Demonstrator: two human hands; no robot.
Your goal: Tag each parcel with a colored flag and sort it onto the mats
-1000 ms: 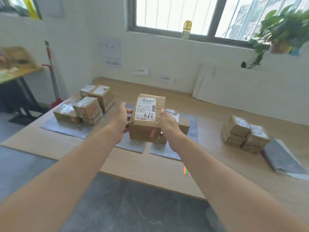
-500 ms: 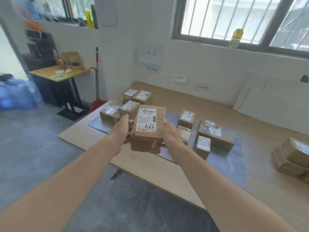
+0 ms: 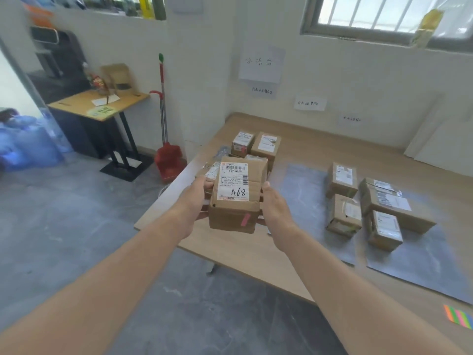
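Note:
I hold a brown cardboard parcel between both hands, above the table's left front corner. Its white label reads A68 and a pink flag is stuck on its near side. My left hand grips its left side and my right hand its right side. Behind it, a group of parcels sits on the left mat, which is mostly hidden. Several more parcels lie on the grey mat to the right. A pad of colored flags lies at the table's front right.
The wooden table runs along the white wall under a window. A red dustpan and broom lean at the table's left end. A small desk stands further left. Paper signs hang on the wall.
My view has swung left and moved closer to the left mat. Both hands carried the A68 parcel leftward, from above the middle mat to the table's left front corner.

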